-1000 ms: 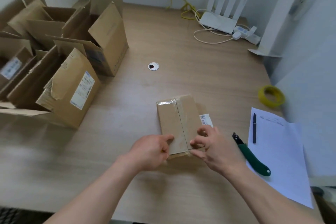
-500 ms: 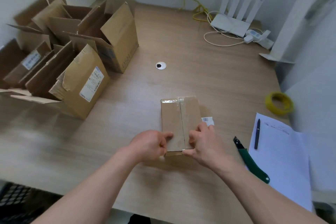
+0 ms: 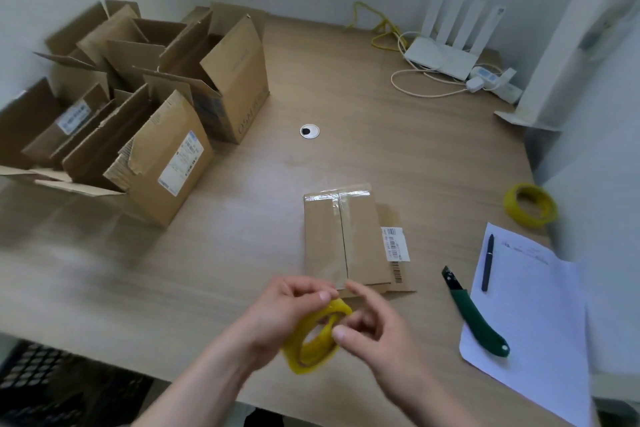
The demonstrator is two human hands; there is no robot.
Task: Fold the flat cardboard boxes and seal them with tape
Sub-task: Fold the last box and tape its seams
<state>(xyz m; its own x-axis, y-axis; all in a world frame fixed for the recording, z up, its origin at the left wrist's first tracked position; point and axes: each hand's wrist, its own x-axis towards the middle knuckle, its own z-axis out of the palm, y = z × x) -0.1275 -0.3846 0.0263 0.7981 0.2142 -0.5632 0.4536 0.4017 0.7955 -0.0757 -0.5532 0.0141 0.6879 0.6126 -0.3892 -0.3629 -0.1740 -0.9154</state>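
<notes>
A small cardboard box lies on the wooden table, its two top flaps closed with clear tape along the middle seam. A barcode label sticks out at its right side. Just in front of it, my left hand grips a yellow tape roll held above the table's near edge. My right hand touches the roll's right side, thumb and fingers curled at its rim. Both hands are off the box.
Several open cardboard boxes crowd the left side. A green-handled cutter, a pen on white paper and a second yellow tape roll lie right. A router with cables sits at the back.
Both hands have left the box's near edge and pulled back toward me. The yellow tape roll, unseen before, is now in my left hand with my right hand at it.
</notes>
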